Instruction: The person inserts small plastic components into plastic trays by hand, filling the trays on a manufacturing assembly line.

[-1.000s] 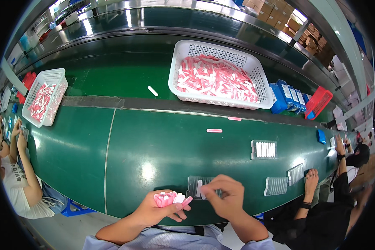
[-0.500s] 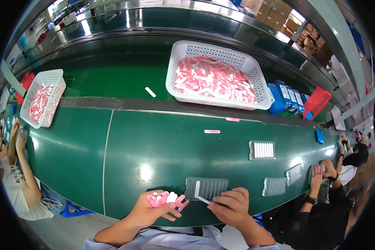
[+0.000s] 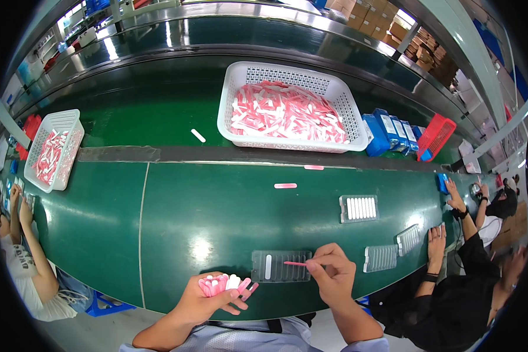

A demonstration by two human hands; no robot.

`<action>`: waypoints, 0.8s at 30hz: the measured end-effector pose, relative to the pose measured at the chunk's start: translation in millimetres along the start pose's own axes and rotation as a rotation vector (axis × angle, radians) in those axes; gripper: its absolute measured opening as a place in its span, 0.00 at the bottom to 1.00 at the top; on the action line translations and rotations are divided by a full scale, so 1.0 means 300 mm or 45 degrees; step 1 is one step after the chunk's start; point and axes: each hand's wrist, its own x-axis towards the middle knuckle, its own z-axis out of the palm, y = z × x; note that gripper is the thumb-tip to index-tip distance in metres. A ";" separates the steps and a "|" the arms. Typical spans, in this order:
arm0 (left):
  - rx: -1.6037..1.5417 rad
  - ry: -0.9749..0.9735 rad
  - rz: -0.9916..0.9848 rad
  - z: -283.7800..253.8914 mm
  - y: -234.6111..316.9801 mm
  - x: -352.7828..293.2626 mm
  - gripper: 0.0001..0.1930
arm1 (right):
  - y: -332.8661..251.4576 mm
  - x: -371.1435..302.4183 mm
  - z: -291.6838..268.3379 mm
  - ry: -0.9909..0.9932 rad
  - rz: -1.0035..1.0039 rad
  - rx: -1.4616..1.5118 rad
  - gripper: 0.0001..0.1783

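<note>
My left hand [image 3: 208,299] is closed round a bunch of small nail files [image 3: 218,285], flat strips with rounded ends, some pink side up and some white. Between the thumb and fingers of my right hand [image 3: 335,274] is a single nail file, its pink side [image 3: 295,263] showing, held level above a clear slotted tray [image 3: 280,280]. One white nail file [image 3: 268,267] lies upright in a slot near the tray's left end. The tray rests on the green table just beyond my hands.
Beyond stands a big white basket [image 3: 290,144] heaped with nail files; a smaller one [image 3: 70,158] is at left. A filled tray [image 3: 359,208] and two more trays [image 3: 380,259] lie to the right. Blue boxes [image 3: 387,132] adjoin a red basket [image 3: 436,136]. A co-worker's hands [image 3: 437,243] are at right.
My right hand has lifted and turned; its nail file, pale before and near the tray's lower edge, now shows pink above the slots. A co-worker's hand at right has reached to a blue packet.
</note>
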 end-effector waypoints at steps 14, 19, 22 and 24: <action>-0.020 0.017 0.018 -0.006 -0.011 -0.012 0.14 | -0.028 -0.025 0.061 -0.783 -0.628 -1.213 0.18; -0.035 0.007 0.038 0.010 0.002 -0.004 0.13 | -0.050 -0.017 0.044 -0.713 -0.560 -1.173 0.17; 0.053 -0.013 -0.001 0.039 0.027 -0.007 0.12 | -0.068 -0.004 0.066 -0.600 -0.411 -0.848 0.15; 0.030 -0.089 0.027 0.044 -0.012 -0.005 0.12 | -0.077 -0.002 0.098 -0.565 -0.245 -0.597 0.13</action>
